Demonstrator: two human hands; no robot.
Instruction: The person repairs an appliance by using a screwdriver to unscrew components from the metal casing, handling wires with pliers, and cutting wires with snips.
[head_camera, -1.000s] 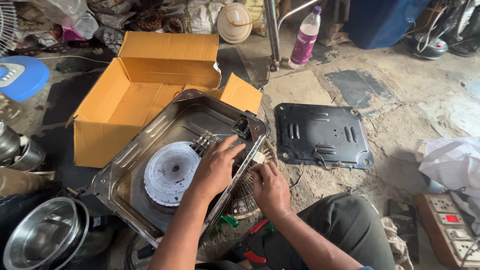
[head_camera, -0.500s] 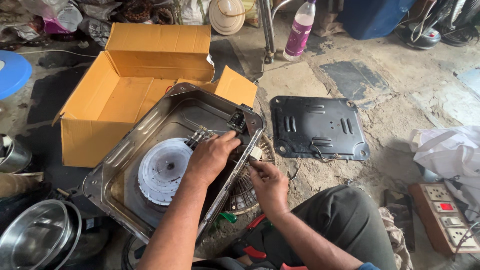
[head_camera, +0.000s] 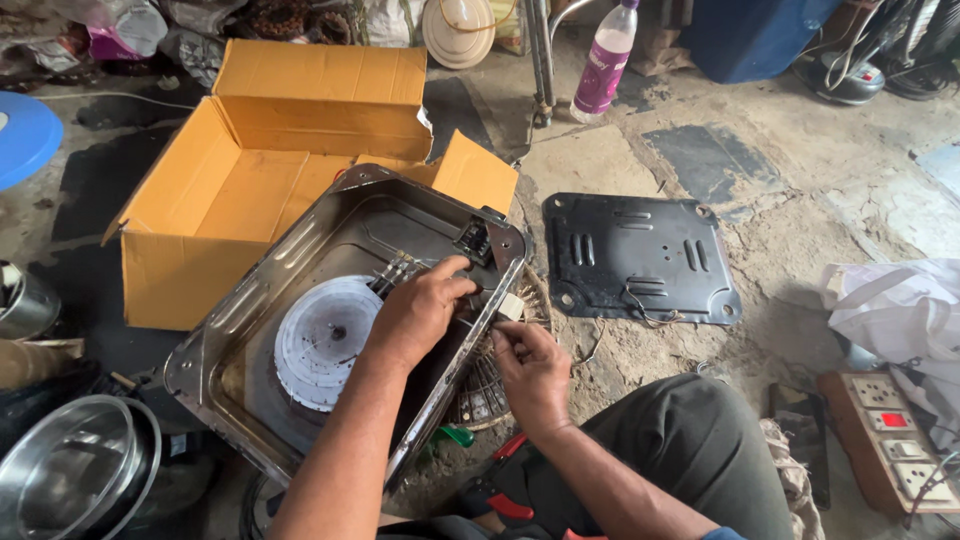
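Upturned steel stove housing (head_camera: 300, 300), tilted, at centre of the floor; inside it a round white coil disc (head_camera: 325, 340) and wiring by the 1 o'clock corner. Left hand (head_camera: 420, 310) rests inside, grip curled on the wires. Right hand (head_camera: 535, 370) at 4 o'clock outside the rim, grip pinching a small white part (head_camera: 510, 306). Open yellow cardboard box (head_camera: 250, 190) at 11 o'clock, holding nothing visible; black base plate (head_camera: 640, 260) at 3 o'clock on the concrete floor (head_camera: 800, 180).

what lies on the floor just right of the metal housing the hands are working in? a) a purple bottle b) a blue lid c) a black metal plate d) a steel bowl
c: the black metal plate lies flat on the floor right of the metal housing, where the left hand reaches inside and the right hand works at the rim.
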